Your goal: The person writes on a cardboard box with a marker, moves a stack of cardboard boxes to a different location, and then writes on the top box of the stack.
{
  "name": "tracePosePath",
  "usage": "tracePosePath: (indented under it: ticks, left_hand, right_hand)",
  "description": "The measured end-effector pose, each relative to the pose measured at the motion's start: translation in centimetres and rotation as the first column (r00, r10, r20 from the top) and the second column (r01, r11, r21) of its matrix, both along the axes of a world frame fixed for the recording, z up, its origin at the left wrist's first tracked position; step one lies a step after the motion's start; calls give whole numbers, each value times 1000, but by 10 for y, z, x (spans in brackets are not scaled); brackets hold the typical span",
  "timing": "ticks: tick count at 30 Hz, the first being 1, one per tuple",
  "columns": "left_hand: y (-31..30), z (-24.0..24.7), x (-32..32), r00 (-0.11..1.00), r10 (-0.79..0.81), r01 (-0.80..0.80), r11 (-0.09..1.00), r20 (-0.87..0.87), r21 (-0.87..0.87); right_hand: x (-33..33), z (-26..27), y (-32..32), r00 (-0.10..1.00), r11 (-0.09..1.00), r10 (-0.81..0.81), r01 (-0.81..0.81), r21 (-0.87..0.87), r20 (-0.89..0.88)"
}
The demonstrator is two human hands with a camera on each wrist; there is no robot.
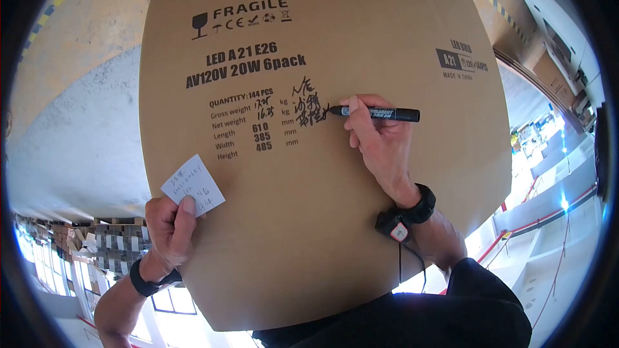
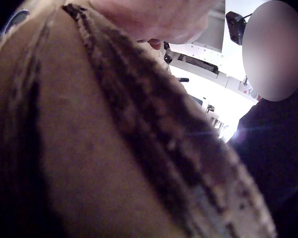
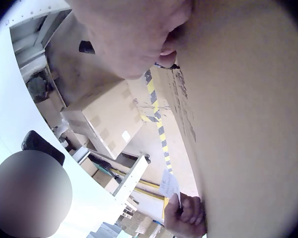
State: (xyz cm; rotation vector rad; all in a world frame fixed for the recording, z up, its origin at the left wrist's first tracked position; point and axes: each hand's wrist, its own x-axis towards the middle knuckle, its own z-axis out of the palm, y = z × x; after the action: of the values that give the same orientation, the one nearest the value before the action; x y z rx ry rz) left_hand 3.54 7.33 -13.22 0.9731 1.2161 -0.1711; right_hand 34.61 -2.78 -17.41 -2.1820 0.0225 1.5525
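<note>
A large cardboard box [image 1: 290, 232] with printed black lettering fills the middle of the head view. My right hand [image 1: 387, 148] grips a black permanent marker [image 1: 406, 115], its tip at the end of several handwritten characters [image 1: 306, 106] beside the printed weights and sizes. At the box's lower left, my left hand [image 1: 169, 232] pinches a small white paper note [image 1: 192, 187] between thumb and fingers, handwriting facing up. The right wrist view also shows the note [image 3: 167, 184] in the left hand [image 3: 184, 218]. Close-up cardboard [image 2: 79, 124] fills much of the left wrist view.
Another carton [image 3: 107, 119] sits on the floor near yellow-and-black striped tape [image 3: 161, 136]. Stacked goods [image 1: 119, 245] stand at the lower left of the head view. A cable [image 1: 412, 261] hangs from the right wrist's camera [image 1: 393, 225].
</note>
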Motion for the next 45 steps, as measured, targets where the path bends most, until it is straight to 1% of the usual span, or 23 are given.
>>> tracePosePath:
  ticks: [2, 5, 8, 11, 14, 17, 20, 23, 26, 29, 30, 32, 35, 38, 41, 44, 45]
  left_hand:
    - [1, 0, -2, 1000, -13, 13, 1000, 9, -13]
    - [3, 1, 3, 1000, 0, 0, 1000, -17, -11]
    - [2, 1, 1, 1000, -2, 2, 1000, 20, 17]
    - [4, 1, -2, 999, -45, 46, 999, 14, -12]
    - [2, 1, -2, 1000, 2, -1, 1000, 25, -25]
    - [2, 2, 1, 1000, -7, 7, 1000, 12, -1]
    - [2, 2, 0, 1000, 3, -3, 1000, 26, -7]
    - [1, 1, -1, 999, -13, 12, 1000, 32, 26]
    - [6, 2, 0, 999, -43, 42, 998, -12, -47]
    - [1, -1, -1, 1000, 2, -2, 1000, 20, -24]
    - [0, -1, -1, 1000, 10, -9, 1000, 26, -24]
    - [0, -2, -3, 999, 26, -26, 999, 20, -21]
    - [1, 0, -1, 999, 21, -23, 998, -25, -58]
    - [3, 0, -3, 1000, -13, 13, 999, -9, -50]
    - [0, 0, -3, 999, 2, -4, 998, -33, -58]
    - [1, -1, -3, 1000, 12, -12, 1000, 7, -23]
    - [2, -1, -2, 1000, 6, -6, 1000, 0, -20]
  right_hand:
    - [0, 1, 6, 998, 998, -56, 56, -29, 16]
    - [2, 3, 3, 1000, 999, 3, -3, -49, 7]
    - [0, 2, 0, 1000, 1000, -19, 19, -2, -2]
    - [1, 4, 1, 1000, 999, -5, 4, -42, -20]
    - [1, 4, 5, 999, 998, -45, 46, -36, 21]
    - [0, 6, 2, 999, 998, -54, 54, -28, -4]
    - [3, 6, 4, 999, 998, -40, 40, -43, 4]
    - [5, 7, 4, 999, 994, -25, 28, -110, 21]
    - [14, 9, 2, 979, 993, -97, 83, 84, 181]
    - [-3, 35, 8, 996, 997, -81, 81, -15, -30]
    - [-4, 38, 2, 998, 999, 29, -27, 45, -51]
    - [-7, 36, -9, 963, 956, 253, -235, 176, -89]
    - [-12, 26, -5, 971, 974, 212, -202, 98, -107]
    - [-15, 23, -6, 978, 984, 174, -167, 69, -118]
    - [-15, 25, 0, 986, 995, 99, -97, 22, -135]
    - [-14, 17, -15, 944, 933, 324, -307, 186, -68]
    - [-13, 18, -14, 961, 961, 255, -240, 139, -103]
